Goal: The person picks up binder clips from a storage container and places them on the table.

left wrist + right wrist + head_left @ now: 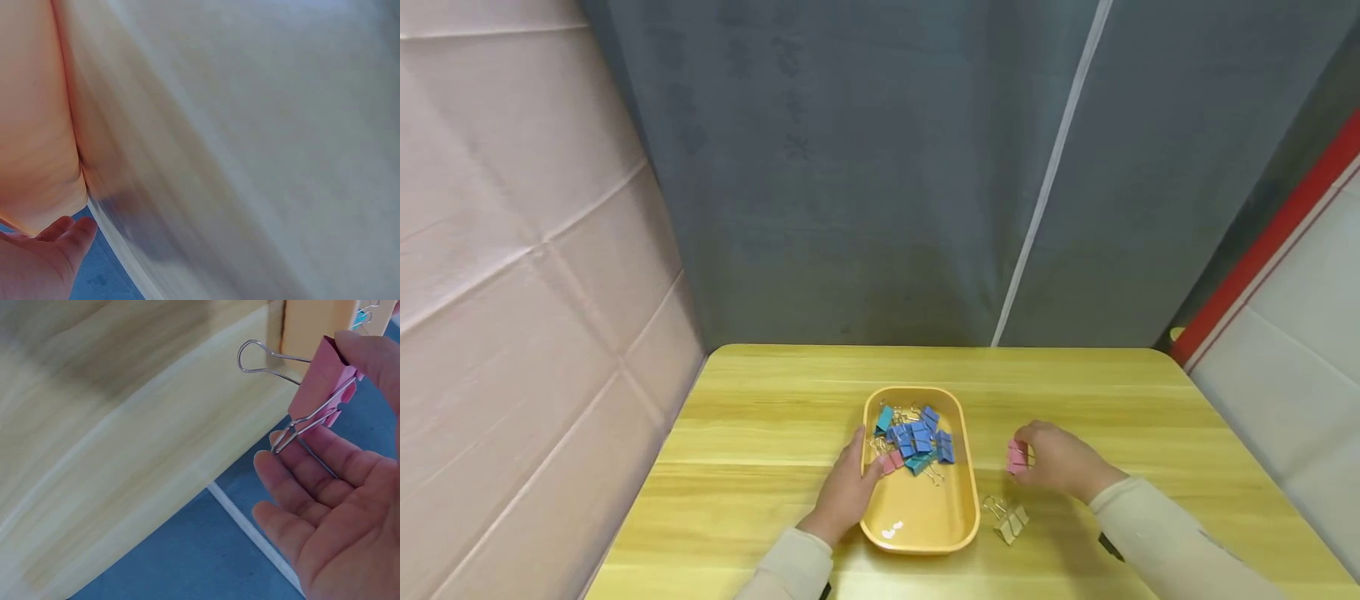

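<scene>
My left hand [842, 493] grips the left side of a yellow plastic tray [917, 528], thumb at the rim and fingers along the outer wall. Blue binder clips [921, 437], teal binder clips [885, 418] and pink ones lie heaped in the tray's far half. To the right of the tray, my right hand [1063, 461] pinches a pink binder clip [319, 381] between thumb and fingers; its wire handles stick out on both sides in the right wrist view. A pale yellow binder clip [1012, 525] lies on the table between the tray and the right forearm.
The wood-grain table [760, 417] reaches back to a dark grey curtain [850, 167] with a white stripe. A pale padded wall [535, 333] stands at the left, and a white panel with a red edge [1270, 242] at the right.
</scene>
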`<state>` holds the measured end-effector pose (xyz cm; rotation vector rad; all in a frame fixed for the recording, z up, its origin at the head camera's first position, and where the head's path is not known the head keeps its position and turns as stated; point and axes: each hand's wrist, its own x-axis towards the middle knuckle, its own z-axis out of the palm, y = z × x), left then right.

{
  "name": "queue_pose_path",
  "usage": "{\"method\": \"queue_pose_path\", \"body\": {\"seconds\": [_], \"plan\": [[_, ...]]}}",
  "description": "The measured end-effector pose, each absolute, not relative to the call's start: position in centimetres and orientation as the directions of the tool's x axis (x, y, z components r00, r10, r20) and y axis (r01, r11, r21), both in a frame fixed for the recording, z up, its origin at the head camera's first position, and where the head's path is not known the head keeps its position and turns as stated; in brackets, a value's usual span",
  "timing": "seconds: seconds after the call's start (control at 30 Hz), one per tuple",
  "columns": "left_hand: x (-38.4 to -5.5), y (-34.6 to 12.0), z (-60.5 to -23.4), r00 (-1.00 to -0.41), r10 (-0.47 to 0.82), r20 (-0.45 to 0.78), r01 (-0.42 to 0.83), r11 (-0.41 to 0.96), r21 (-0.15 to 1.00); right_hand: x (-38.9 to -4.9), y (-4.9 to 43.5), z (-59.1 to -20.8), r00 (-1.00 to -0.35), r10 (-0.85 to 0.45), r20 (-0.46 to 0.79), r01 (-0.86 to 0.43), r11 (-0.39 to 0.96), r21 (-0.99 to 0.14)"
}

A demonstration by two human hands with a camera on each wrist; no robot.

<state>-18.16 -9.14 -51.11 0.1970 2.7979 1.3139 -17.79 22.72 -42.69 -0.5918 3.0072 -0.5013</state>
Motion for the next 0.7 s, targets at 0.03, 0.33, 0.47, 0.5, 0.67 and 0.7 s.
{"method": "queue_pose_path", "body": {"seconds": [0.03,0.33,0.47,0.5,0.67,0.7], "plan": [[-18.1,-9.2,-51.1,-0.991,0.131,0.015,0.095,0.628,0.772,-17.8,22.8,-42.8,-0.93,-0.368,0.017,-0.354,0.878,-0.321],[-18.1,-9.4,-51.0,-0.992,0.126,0.02,0.096,0.635,0.767,-17.6,23.6,-43.7,-0.94,-0.341,-0.008,-0.322,0.895,-0.309],[-18.0,-9.2,-50.9,-0.992,0.126,0.025,0.1,0.635,0.766,-17.4,23.8,-44.1,-0.949,-0.314,-0.037,-0.288,0.907,-0.306],[-18.0,-9.2,-50.9,-0.992,0.126,0.026,0.101,0.634,0.766,-17.3,23.9,-44.2,-0.95,-0.308,-0.045,-0.281,0.91,-0.306],[-18.0,-9.0,-50.8,-0.992,0.128,0.016,0.095,0.633,0.768,-17.1,24.0,-44.7,-0.959,-0.266,-0.102,-0.221,0.919,-0.326],[-18.0,-9.0,-50.8,-0.992,0.129,0.013,0.092,0.635,0.767,-17.0,24.0,-44.7,-0.96,-0.255,-0.115,-0.206,0.922,-0.329]]}}
